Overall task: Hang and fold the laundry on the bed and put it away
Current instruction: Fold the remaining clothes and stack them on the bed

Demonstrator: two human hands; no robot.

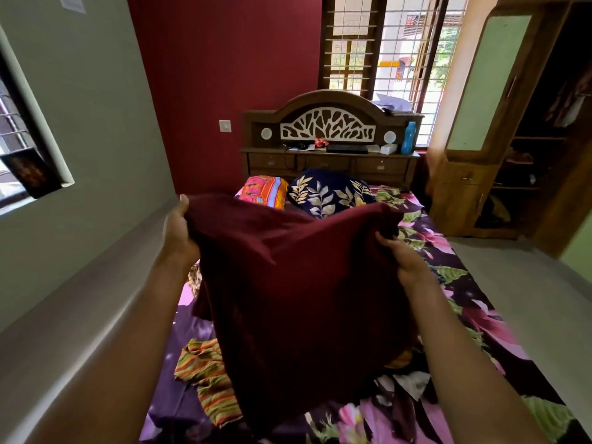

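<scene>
Head view: your left hand at 9 o'clock grips one top corner of the maroon garment, fingers curled into the cloth. Your right hand, near 4 o'clock, pinches the other edge. The garment hangs spread above the floral bed. A striped cloth lies at 7 o'clock, with pillows at 12.

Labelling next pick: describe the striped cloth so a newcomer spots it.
Find the bed with the purple floral sheet. Near its left edge, beside the held-up maroon garment, lies the striped cloth. Only it has orange, green and yellow stripes.
</scene>
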